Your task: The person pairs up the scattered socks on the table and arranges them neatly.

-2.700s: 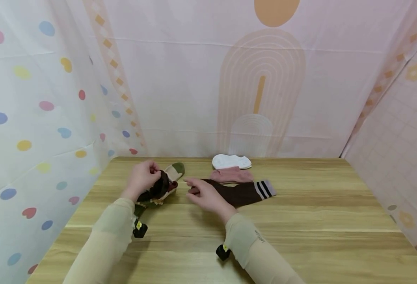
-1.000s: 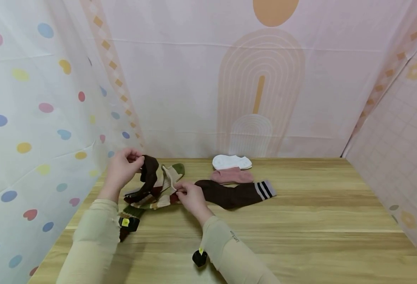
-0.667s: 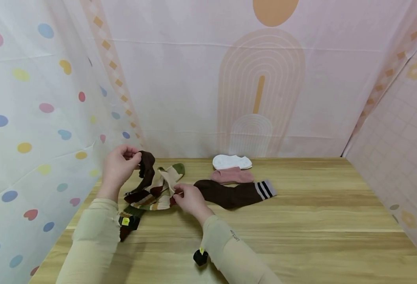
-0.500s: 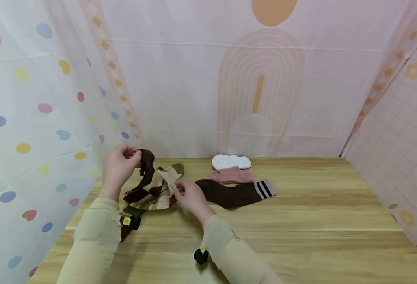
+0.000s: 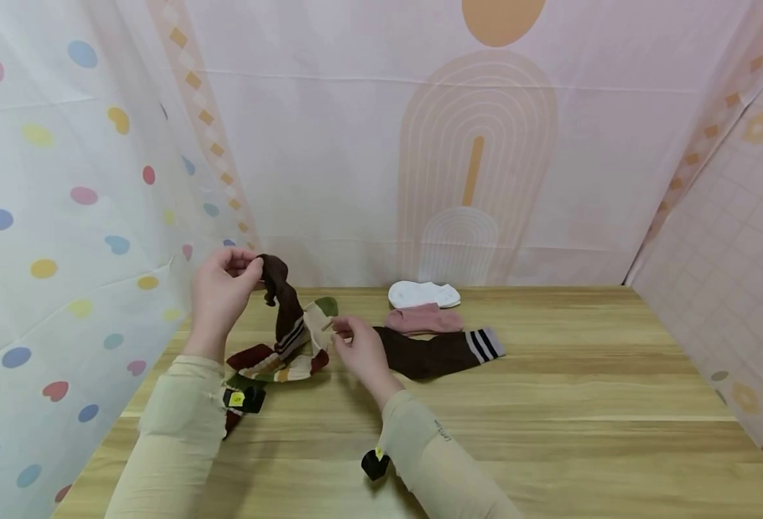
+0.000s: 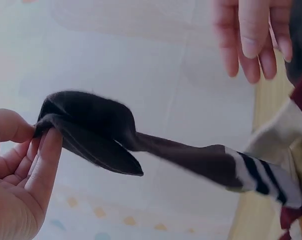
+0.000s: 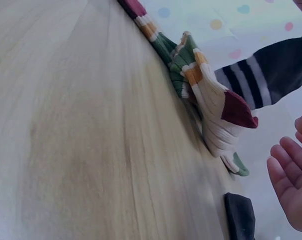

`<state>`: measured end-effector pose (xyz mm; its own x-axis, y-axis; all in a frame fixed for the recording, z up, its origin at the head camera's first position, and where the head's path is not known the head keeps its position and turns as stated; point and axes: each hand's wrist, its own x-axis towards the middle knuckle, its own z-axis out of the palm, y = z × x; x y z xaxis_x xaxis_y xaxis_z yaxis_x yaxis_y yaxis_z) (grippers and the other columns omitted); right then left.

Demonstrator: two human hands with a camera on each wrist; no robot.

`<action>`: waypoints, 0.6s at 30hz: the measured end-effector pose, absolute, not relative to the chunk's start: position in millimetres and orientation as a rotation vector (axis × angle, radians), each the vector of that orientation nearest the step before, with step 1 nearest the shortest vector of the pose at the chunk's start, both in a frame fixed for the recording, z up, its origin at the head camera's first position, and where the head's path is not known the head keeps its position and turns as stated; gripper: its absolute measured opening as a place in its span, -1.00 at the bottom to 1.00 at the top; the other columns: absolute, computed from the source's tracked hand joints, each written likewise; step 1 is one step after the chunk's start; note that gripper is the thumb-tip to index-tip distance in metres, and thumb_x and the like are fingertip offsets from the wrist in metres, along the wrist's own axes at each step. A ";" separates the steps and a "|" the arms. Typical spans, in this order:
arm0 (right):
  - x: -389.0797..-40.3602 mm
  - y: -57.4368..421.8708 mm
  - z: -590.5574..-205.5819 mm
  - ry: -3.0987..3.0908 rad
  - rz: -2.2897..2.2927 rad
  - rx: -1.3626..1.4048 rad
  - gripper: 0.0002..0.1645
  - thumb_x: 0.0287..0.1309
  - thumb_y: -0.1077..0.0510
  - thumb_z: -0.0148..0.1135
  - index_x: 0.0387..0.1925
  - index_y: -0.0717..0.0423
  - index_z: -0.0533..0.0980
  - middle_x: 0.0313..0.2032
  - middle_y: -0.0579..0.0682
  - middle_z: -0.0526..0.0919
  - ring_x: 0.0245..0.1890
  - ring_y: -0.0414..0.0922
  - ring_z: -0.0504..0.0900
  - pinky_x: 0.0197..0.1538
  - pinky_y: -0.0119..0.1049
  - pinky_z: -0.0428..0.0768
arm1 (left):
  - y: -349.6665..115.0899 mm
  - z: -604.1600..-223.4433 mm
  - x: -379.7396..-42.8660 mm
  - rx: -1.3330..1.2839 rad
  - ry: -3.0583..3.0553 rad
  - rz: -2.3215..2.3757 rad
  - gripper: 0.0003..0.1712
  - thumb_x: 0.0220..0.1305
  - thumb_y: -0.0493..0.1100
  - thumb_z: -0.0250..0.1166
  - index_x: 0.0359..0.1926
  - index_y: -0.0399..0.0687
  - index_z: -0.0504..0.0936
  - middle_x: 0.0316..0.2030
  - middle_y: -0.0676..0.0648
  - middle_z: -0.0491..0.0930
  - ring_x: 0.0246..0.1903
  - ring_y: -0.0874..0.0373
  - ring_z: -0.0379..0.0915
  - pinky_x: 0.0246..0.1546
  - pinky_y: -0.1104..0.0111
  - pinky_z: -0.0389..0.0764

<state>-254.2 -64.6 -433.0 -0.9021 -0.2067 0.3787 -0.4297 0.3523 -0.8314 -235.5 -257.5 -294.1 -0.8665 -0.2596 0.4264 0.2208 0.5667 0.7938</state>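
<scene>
Pinched at one end by my left hand [image 5: 222, 299], a dark brown sock [image 5: 284, 299] hangs over the table. Its grey cuff with black bands [image 6: 260, 177] hangs down against a heap of multicoloured striped socks [image 5: 293, 369], in cream, green, orange and maroon. My right hand [image 5: 363, 355] is just right of this heap, fingers loosely bent with nothing between them; the right wrist view shows its fingers [image 7: 285, 162] apart from the cloth. Right beside that hand lies a second dark brown sock [image 5: 430, 357] with the same banded cuff, flat on the table.
Behind the flat brown sock lie a pink ankle sock [image 5: 423, 319] and white low-cut socks [image 5: 423, 295], near the back edge of the wooden table [image 5: 583, 404]. Patterned cloth [image 5: 329, 166] hangs behind the table and at both sides.
My left hand has raised the brown sock, drawing its banded cuff up from among the striped socks. My right hand, pinching a striped sock a second ago, has let go and moved slightly right.
</scene>
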 end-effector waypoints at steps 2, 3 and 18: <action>-255.0 -62.9 -431.8 -2.396 1.588 0.561 -0.72 0.26 0.32 0.23 0.00 0.25 0.59 -0.13 0.05 0.69 -0.13 -0.06 0.65 -0.12 -0.33 0.59 | -253.2 -290.5 -234.8 -0.008 -2.266 -1.297 -0.69 0.37 -0.11 0.24 -0.09 -0.33 0.58 -0.30 -0.07 0.55 -0.40 0.24 0.52 -0.44 0.56 0.58; -255.3 -62.0 -431.3 -2.394 1.590 0.554 -0.73 0.26 0.32 0.23 -0.01 0.25 0.59 -0.13 0.05 0.69 -0.14 -0.06 0.65 -0.12 -0.33 0.59 | -250.7 -288.6 -234.2 -0.026 -2.259 -1.307 -0.69 0.37 -0.12 0.24 -0.10 -0.32 0.58 -0.30 -0.06 0.55 -0.40 0.23 0.53 -0.43 0.55 0.59; -260.4 -39.4 -426.8 -2.263 1.775 0.490 -0.73 0.30 0.34 0.18 0.02 0.31 0.56 -0.10 0.13 0.67 -0.13 -0.01 0.64 -0.11 -0.31 0.58 | -218.5 -266.9 -221.9 -0.280 -2.182 -1.353 -0.78 0.35 -0.22 0.28 -0.15 -0.36 0.59 -0.37 -0.02 0.57 -0.47 0.25 0.55 -0.47 0.52 0.58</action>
